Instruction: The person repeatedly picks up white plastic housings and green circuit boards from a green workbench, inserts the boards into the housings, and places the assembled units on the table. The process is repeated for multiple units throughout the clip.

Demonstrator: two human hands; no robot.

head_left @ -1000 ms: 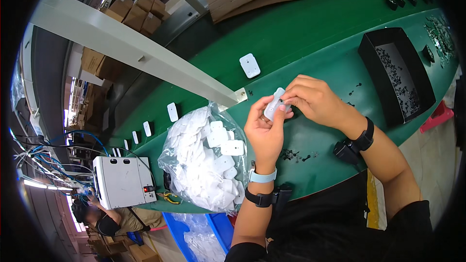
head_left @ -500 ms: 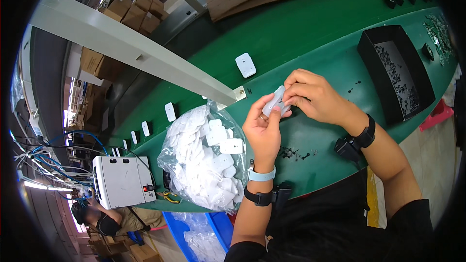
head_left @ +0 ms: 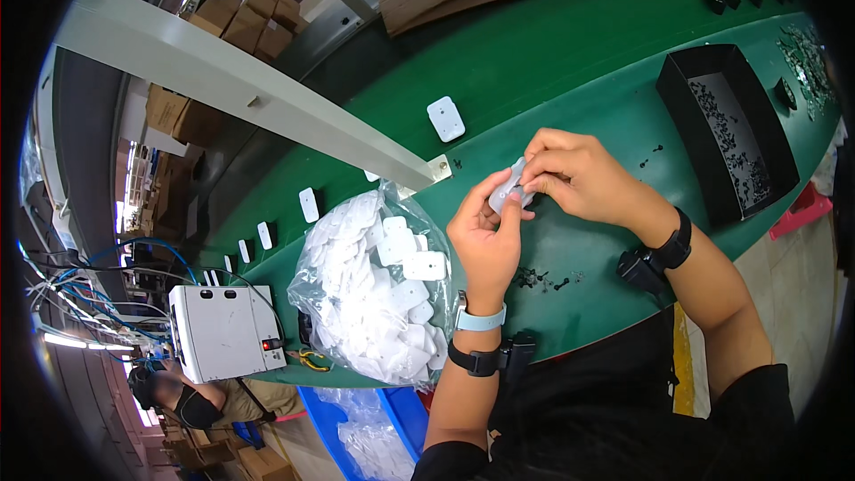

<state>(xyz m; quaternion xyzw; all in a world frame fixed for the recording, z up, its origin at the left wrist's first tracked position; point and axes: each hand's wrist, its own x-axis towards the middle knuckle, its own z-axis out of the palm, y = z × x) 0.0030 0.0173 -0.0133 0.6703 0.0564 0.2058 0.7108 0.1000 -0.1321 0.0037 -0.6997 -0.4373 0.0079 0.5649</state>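
Your left hand point(head_left: 486, 239) clasps a white, rounded plastic cover point(head_left: 505, 189); your right hand point(head_left: 583, 178) touches it, fingers bunched, their hold unclear.

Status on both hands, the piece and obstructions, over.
Left hand holding white plastic piece. Right hand, fingers at its right edge. Small black parts nearby. Nothing visibly blocking.

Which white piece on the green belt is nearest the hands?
The rightmost piece, above the foot of the post; the other pieces on the belt lie left, across the post, farther from the left hand.
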